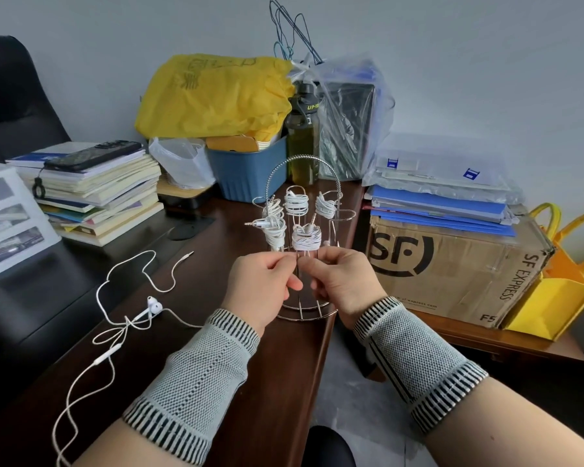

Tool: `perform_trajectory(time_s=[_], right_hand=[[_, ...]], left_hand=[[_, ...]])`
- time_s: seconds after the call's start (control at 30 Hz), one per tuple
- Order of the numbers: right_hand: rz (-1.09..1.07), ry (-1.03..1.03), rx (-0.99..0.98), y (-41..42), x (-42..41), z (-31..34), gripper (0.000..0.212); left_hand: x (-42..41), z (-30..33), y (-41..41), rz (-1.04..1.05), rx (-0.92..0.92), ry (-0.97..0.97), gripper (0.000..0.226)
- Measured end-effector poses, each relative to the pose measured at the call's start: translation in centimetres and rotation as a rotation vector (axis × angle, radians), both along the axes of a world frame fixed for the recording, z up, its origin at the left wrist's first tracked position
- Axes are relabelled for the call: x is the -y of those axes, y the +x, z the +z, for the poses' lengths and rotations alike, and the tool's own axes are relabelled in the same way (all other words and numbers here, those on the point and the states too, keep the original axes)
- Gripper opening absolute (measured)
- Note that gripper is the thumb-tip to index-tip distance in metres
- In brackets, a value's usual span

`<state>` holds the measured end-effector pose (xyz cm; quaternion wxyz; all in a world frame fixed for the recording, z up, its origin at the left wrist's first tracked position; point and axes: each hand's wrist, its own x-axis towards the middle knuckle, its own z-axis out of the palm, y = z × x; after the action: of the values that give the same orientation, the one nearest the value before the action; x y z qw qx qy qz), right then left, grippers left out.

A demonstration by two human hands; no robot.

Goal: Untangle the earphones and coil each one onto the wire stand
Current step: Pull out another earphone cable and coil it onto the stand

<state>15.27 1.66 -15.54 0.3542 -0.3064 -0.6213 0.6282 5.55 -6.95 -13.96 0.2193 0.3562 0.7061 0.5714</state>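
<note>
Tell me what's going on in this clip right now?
A person is coiling white earphones onto a wire stand on a dark desk. Four coiled bundles already sit on its arms. Both hands, left hand and right hand, are at the stand just below the front bundle, fingers pinched together, apparently on a bit of cord. One more loose earphone lies uncoiled on the desk to the left.

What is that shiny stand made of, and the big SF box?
The wire stand looks like thin metal, shiny and silvery: its rods glint. The SF box looks like brown cardboard, dull and creased, with worn corners.
</note>
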Motion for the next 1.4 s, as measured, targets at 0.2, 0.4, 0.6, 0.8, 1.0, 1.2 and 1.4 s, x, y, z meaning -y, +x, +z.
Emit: perform_trajectory(time_s=[0.2,0.4,0.6,0.8,1.0,1.2,1.4], right_hand=[[0.0,0.082,0.052,0.3,-0.2,-0.7,0.022],[0.047,0.076,0.125,0.5,-1.0,-0.9,0.018],[0.063,0.001,0.144,0.6,-1.0,-0.9,0.019],[0.012,-0.007,0.183,1.7,-0.6,0.6,0.007],[-0.18,0.013,0.119,1.9,-0.4,3.5,0.035],[-0.152,-0.098,0.094,0.9,0.3,4.7,0.045],[-0.151,-0.189,-0.002,0.7,0.6,4.9,0.033]], left_hand=[[0.0,-0.1,0.3,0.143,-0.273,-0.014,0.026],[0.1,0.0,0.8,0.159,-0.336,-0.047,0.02],[0.1,-0.3,0.9,0.174,-0.334,-0.055,0.018],[0.2,0.3,0.4,0.19,-0.224,-0.028,0.042],[0.4,2.0,0.8,0.08,0.013,-0.005,0.044],[0.1,3.0,0.6,0.055,0.113,-0.031,0.044],[0.0,2.9,0.5,0.029,0.285,-0.01,0.038]])
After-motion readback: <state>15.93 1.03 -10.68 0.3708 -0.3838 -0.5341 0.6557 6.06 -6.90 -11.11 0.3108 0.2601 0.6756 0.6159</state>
